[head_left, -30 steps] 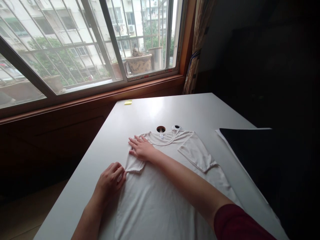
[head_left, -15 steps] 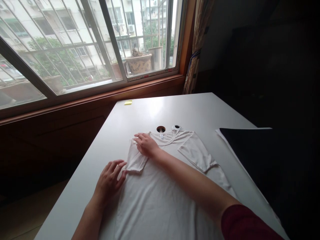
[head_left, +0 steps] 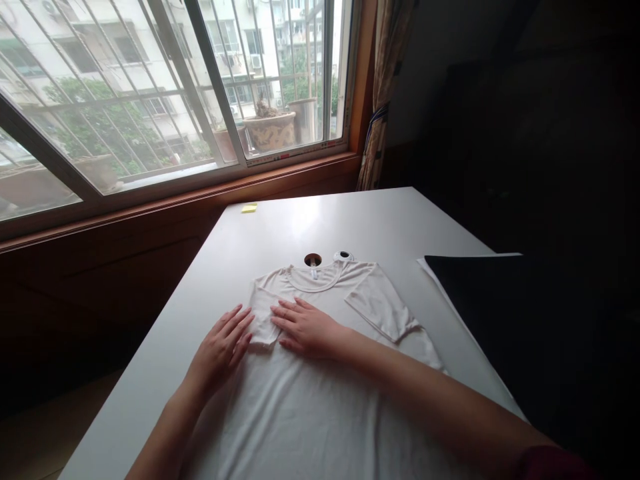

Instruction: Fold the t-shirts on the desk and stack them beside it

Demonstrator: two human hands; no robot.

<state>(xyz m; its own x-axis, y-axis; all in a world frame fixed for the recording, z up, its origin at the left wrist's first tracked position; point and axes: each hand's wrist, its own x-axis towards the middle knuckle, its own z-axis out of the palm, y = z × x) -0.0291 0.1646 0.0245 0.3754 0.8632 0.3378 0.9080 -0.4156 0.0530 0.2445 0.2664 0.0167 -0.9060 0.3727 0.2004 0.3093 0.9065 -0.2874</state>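
A white T-shirt [head_left: 300, 413] lies spread on the white table, its collar toward the far end and both short sleeves folded inward over the body. My right hand [head_left: 307, 327] rests flat, fingers stretched, on the shirt beside the left sleeve's inner edge. At the outer edge of that sleeve is my left hand [head_left: 220, 347], fingers extended and holding nothing. The right-side sleeve [head_left: 383, 307] lies untouched with some wrinkles near its hem. My right forearm crosses the shirt's body and hides part of it.
The white table [head_left: 360, 220] has a round hole [head_left: 313, 260] just beyond the collar, with a white ring-shaped cover [head_left: 345, 256] beside it. A black sheet-like item [head_left: 500, 313] lies at the right edge. A yellow note [head_left: 249, 208] sits at the far left corner, near a barred window [head_left: 150, 100].
My right hand has moved from the shoulder down toward me and flattened on the shirt. My left hand's fingers have straightened at the sleeve's edge. The view has shifted slightly.
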